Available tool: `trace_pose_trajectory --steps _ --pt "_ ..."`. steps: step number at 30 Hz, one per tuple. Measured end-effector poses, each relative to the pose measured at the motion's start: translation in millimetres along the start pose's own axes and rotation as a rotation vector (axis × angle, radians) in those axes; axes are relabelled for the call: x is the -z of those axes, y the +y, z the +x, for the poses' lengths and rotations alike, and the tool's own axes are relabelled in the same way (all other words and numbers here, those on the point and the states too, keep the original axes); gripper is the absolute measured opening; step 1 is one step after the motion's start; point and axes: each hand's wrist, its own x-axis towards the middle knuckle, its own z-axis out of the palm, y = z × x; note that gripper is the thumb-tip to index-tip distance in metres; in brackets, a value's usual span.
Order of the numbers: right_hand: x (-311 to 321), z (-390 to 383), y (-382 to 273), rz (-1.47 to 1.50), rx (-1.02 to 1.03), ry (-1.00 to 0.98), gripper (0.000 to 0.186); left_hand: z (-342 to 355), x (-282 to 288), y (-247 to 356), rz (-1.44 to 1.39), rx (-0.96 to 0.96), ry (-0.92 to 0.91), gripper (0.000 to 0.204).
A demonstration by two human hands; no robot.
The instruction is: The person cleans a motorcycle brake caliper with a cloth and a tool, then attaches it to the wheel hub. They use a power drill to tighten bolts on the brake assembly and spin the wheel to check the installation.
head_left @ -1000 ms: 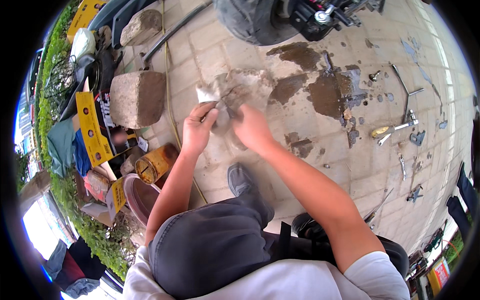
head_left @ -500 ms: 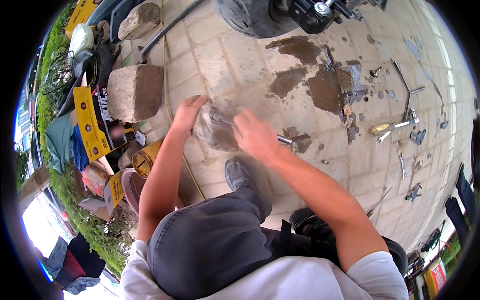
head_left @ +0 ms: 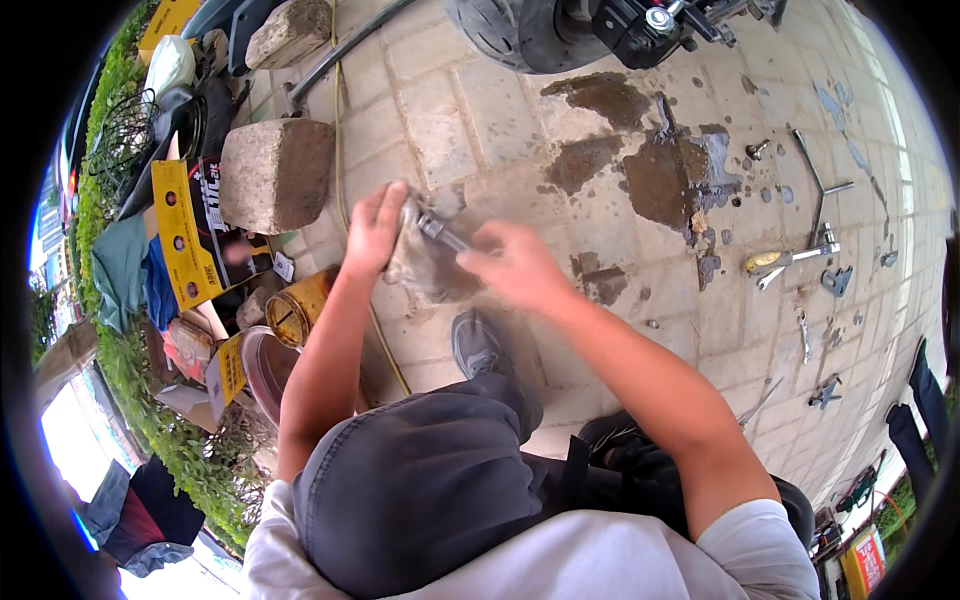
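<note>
A crumpled greyish rag is in my left hand, whose fingers are closed on its left side. A long metal bolt with a thicker head lies against the rag, the head end resting on the cloth. My right hand grips the bolt's shank; motion smears the fingers somewhat, and they hide its other end. Both hands are held above the paving, just beyond my grey shoe.
Wet oily stains mark the paving below a tyre. At right lie a T-shaped wrench, a yellow-handled screwdriver and a small spanner. A stone block, a yellow box and a rusty can stand at left.
My right hand has shifted slightly, and the bolt end that stuck out past it on the right no longer shows. The left hand keeps its hold on the rag.
</note>
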Motion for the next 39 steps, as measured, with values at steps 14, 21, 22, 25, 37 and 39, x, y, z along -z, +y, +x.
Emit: trace_pose_trajectory --steps 14,21,22,25,37,39 --pt "-15 -15 9 -0.431 0.445 0.171 0.02 8 3 1 0.662 0.042 -0.096 0.05" --pt "10 -17 2 -0.026 0.041 0.119 0.024 6 59 -19 1.344 -0.058 0.289 0.047" --pt "14 -19 3 0.07 0.044 0.146 0.024 6 55 -15 1.335 -0.257 0.371 0.051" --pt "26 -25 16 0.203 0.098 0.284 0.026 -10 -4 37 0.416 -0.145 -0.154 0.053" --pt "269 -377 87 -0.627 -0.481 0.682 0.044 -50 -151 124 0.222 -0.243 -0.838 0.025" --pt "258 -502 125 -0.513 -0.705 0.977 0.041 -55 -168 142 0.284 -0.237 -0.969 0.02"
